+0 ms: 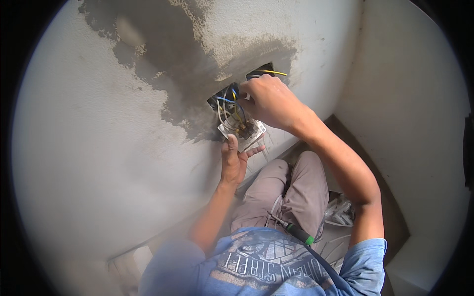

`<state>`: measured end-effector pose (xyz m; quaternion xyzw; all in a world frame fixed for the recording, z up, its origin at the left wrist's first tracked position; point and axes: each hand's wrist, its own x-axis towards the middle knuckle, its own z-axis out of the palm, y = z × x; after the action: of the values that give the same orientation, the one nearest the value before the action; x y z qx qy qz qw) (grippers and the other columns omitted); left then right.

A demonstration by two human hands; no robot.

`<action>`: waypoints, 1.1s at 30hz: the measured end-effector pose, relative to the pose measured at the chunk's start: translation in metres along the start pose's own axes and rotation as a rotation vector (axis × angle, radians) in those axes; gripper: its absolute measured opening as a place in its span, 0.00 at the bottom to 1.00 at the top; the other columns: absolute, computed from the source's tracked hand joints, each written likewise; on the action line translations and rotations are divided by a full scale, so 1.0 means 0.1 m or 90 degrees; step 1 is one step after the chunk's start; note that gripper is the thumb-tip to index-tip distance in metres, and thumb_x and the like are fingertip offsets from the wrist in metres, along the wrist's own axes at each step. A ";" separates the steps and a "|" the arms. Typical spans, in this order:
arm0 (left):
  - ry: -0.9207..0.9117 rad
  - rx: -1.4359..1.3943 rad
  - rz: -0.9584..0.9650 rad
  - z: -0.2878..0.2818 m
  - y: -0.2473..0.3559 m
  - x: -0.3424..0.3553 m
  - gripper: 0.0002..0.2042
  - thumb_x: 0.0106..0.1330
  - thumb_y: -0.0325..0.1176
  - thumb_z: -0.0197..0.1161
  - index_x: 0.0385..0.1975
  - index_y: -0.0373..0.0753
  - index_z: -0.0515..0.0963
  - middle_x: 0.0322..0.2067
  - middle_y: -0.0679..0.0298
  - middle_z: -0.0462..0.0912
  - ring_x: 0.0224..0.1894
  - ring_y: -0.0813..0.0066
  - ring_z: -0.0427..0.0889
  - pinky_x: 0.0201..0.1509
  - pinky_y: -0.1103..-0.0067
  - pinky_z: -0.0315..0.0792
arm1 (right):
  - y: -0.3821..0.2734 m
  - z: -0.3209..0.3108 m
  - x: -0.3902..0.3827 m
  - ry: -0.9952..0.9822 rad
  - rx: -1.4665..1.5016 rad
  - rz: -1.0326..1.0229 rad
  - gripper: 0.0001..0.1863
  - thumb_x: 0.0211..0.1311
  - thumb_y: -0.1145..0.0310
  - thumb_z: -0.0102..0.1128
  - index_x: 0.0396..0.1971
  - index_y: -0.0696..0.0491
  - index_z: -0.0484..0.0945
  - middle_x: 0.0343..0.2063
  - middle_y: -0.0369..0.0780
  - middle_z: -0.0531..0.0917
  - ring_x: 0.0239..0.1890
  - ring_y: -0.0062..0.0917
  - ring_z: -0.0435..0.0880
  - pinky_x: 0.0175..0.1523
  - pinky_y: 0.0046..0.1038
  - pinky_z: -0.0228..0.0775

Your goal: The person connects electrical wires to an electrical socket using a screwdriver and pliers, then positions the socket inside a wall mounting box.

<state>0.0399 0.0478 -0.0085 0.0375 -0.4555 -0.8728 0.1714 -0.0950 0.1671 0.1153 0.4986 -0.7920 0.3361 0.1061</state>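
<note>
My left hand (pixel 234 160) holds a white socket plate (pixel 228 128) from below, thumb on its near edge and fingers under it. The back of the plate faces up, with terminals and wire ends showing. Blue, white and yellow wires (pixel 223 105) run from it into a dark wall box (pixel 212 102) just beyond. My right hand (pixel 269 101) is bent over the wires at the box's right side, fingers curled and pinched; its fingertips are partly hidden, so what they grip is unclear. A second wall box (pixel 266 67) lies behind it, with a yellow wire (pixel 279 73) sticking out.
Grey patched plaster (pixel 168 54) surrounds the boxes on the white wall. A screwdriver with a green and black handle (pixel 298 233) lies across my lap. A clear plastic bag (pixel 339 212) sits on the floor beside my leg. Another wall (pixel 414 123) rises close on the right.
</note>
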 end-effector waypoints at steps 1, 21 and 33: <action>-0.021 0.021 0.011 0.01 -0.01 0.06 0.25 0.76 0.51 0.58 0.59 0.36 0.71 0.51 0.61 0.82 0.50 0.68 0.85 0.51 0.66 0.84 | 0.00 -0.02 0.03 -0.014 0.013 -0.005 0.08 0.60 0.71 0.64 0.33 0.61 0.83 0.27 0.53 0.84 0.33 0.48 0.85 0.42 0.43 0.76; 0.035 0.049 0.177 0.08 -0.34 0.25 0.32 0.76 0.58 0.54 0.62 0.32 0.68 0.49 0.55 0.83 0.44 0.66 0.88 0.41 0.71 0.86 | 0.04 -0.08 0.14 -0.145 0.187 0.146 0.08 0.62 0.72 0.61 0.32 0.62 0.84 0.20 0.42 0.85 0.24 0.24 0.85 0.35 0.31 0.76; 0.062 0.026 0.147 0.16 -0.31 0.23 0.36 0.73 0.59 0.56 0.62 0.28 0.66 0.49 0.52 0.82 0.44 0.62 0.88 0.38 0.69 0.88 | 0.16 -0.10 0.22 -0.289 0.503 0.298 0.09 0.71 0.71 0.60 0.36 0.64 0.79 0.26 0.37 0.84 0.27 0.16 0.85 0.36 0.21 0.81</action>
<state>0.0066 0.0696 -0.0224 0.0309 -0.4655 -0.8349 0.2919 -0.1214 0.1620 0.1269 0.3706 -0.6981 0.5077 -0.3429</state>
